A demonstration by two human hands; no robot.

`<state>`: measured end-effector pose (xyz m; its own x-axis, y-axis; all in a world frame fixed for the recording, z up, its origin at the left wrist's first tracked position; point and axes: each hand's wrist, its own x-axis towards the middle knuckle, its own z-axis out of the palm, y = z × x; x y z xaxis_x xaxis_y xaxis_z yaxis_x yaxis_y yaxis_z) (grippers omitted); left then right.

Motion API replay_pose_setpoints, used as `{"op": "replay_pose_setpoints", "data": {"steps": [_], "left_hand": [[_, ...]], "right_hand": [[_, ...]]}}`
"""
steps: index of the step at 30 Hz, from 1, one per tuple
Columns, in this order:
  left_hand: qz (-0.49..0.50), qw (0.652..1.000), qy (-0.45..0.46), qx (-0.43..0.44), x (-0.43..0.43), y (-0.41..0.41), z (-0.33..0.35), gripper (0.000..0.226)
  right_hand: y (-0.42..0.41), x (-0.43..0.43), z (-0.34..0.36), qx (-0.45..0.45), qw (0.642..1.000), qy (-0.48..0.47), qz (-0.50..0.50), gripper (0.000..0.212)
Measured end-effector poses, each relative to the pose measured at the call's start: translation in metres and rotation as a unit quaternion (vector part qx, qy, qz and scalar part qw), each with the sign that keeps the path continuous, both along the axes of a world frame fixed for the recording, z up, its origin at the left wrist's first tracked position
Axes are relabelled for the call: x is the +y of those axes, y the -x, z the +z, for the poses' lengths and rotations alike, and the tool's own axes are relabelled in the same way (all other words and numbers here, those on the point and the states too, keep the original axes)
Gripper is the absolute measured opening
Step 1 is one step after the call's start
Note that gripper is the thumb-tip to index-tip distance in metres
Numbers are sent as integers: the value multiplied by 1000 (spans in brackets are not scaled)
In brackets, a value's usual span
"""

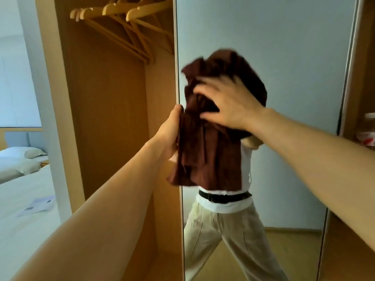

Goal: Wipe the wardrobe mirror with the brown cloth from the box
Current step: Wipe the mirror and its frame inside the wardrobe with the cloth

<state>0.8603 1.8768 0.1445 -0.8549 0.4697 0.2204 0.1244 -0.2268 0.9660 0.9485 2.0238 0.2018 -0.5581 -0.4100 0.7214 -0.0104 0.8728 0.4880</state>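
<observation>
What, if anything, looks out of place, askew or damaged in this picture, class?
Nothing looks spilled or broken. Two mild oddities: the brown cloth under the right hand hangs bunched and crumpled against the mirror rather than flat, and the wooden hangers in the open wardrobe slant unevenly. The left hand grips the mirror's edge.

Dark brown cloth [211,151]; pale wooden hangers [121,13]

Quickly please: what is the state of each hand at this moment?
The left hand grips the edge of the mirror door.
The right hand is open, fingers spread, pressing the brown cloth on the glass.
</observation>
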Motion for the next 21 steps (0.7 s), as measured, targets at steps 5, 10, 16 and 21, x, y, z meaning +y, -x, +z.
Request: {"op": "replay_pose_setpoints", "data": {"steps": [5, 10, 16, 21], "left_hand": [[-7, 1000, -20, -7, -1, -7, -5, 67], [11, 1000, -15, -4, -3, -15, -10, 63], [47, 994, 34, 89, -24, -28, -4, 70], [32, 961, 28, 275, -44, -56, 5, 67]], "right_hand": [[9, -25, -20, 91, 991, 82, -44, 54], [4, -43, -91, 18, 1000, 15, 3, 39], [-14, -50, -45, -100, 941, 309, 93, 40], [-46, -33, -8, -186, 758, 582, 227, 28]]}}
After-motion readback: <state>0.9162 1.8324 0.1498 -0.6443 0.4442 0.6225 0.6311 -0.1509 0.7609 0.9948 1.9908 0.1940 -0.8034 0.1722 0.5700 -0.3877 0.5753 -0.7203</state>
